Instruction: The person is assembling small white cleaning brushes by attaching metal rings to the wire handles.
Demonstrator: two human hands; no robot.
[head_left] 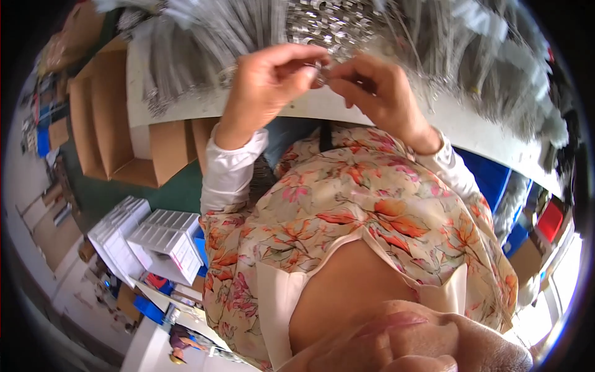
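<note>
Just over the near edge of the white table [347, 106], my two hands meet. My left hand [263, 84] pinches a small shiny metal piece [320, 73] between thumb and forefinger. From the other side, the fingertips of my right hand [381, 87] close on the same spot; motion blur hides what exactly they grip. Behind the hands lies a heap of small, bright, curved metal parts [334, 25]. Bundles of thin grey strands, like wires or cable ties [192, 59], spread over the table to the left. More grey bundles [483, 68] lie to the right.
Open cardboard boxes [127, 133] stand left of the table over a green floor [102, 192]. White plastic crates [164, 239] are stacked farther down on that side. Under the table at right is a blue bin [486, 177]. Another person [181, 341] appears at a distance, lower left.
</note>
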